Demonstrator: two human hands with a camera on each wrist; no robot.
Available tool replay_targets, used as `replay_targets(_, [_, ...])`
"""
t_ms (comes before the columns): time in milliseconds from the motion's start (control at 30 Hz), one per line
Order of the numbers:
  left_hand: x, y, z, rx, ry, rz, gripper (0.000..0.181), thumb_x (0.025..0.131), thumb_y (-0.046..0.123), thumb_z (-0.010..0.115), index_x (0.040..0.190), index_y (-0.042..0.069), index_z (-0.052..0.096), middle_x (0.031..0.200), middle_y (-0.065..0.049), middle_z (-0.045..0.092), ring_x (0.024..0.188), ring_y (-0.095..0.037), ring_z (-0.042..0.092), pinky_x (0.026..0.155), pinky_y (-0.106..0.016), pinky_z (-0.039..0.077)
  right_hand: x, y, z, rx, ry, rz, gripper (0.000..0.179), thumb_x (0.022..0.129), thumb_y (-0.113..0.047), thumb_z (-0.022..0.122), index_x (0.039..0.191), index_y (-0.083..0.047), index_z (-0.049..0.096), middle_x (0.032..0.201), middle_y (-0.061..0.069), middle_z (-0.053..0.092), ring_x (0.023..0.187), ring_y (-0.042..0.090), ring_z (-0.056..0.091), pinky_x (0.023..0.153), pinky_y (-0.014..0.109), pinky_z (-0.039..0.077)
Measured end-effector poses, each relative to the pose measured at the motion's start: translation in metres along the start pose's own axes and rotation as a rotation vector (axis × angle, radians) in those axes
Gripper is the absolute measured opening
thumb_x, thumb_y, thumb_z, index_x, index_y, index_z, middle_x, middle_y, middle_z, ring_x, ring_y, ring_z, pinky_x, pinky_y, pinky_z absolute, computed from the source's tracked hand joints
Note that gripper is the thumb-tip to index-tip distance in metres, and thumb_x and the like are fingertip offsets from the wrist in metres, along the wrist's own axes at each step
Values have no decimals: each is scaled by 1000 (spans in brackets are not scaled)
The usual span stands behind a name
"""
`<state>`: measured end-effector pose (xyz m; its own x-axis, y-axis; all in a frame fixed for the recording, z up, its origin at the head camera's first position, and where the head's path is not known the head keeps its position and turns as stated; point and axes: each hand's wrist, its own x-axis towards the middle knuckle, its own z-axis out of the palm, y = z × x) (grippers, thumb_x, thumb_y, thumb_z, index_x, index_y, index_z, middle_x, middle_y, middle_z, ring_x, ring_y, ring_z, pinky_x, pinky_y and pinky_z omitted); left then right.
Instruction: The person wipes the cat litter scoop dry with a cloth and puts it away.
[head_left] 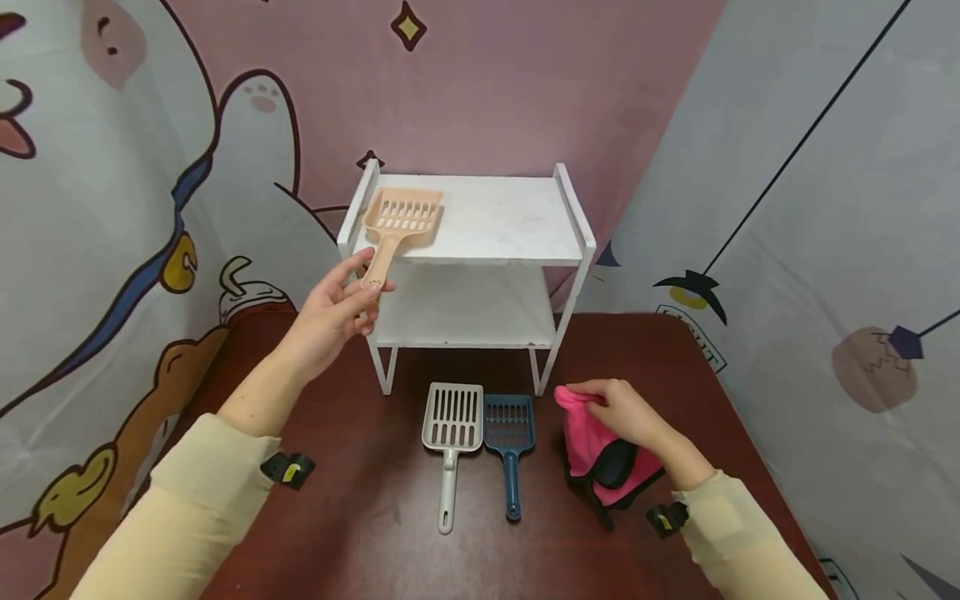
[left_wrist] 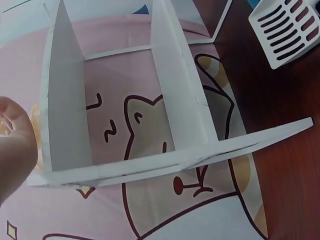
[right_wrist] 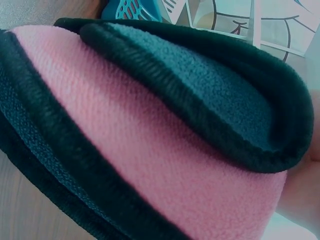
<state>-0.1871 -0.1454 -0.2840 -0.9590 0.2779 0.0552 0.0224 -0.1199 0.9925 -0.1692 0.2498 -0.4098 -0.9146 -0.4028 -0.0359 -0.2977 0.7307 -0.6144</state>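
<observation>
A peach slotted scoop [head_left: 397, 225] lies with its head on the top shelf of a white two-tier rack [head_left: 480, 258], its handle sticking out over the front left corner. My left hand [head_left: 337, 312] pinches the end of that handle. In the left wrist view the rack [left_wrist: 170, 100] fills the frame and my palm [left_wrist: 15, 145] shows at the left edge. My right hand [head_left: 622, 412] grips the top of a pink fleece garment with black trim [head_left: 603, 462] lying on the table at the right. The right wrist view shows that pink and black fabric [right_wrist: 150, 150] up close.
A grey-white slotted scoop [head_left: 452, 433] and a dark blue scoop [head_left: 509, 437] lie side by side on the dark red-brown table [head_left: 360, 517] in front of the rack. Printed cartoon curtains close in the left, back and right sides.
</observation>
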Motion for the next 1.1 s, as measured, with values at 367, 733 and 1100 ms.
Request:
replay_targets(367, [9,0,11,19,70,-1,52,97,16,49,145,6,30,99,13,62,71,-4,46,58,-16,39,-2,1,-1,-8,8,-1,36,86,5,54,121,2,60,107,19,63,67,12,49,56,20,43])
replay_targets(733, [18,3,16,16,152,-2,53,97,16,49,145,5,30,95,15,64,70,-2,45,58,-13,41,-2,3,0,-7,7,12,36,86,4,55,122,1,60,106,18,63,67,13,49,55,20,43])
replay_targets(1100, [28,3,19,5,211,-29,55,96,16,51,146,6,29,89,16,65,64,-1,47,55,-12,42,-4,5,-1,-12,13,-6,36,85,6,55,121,2,60,109,21,63,66,12,48,55,20,41])
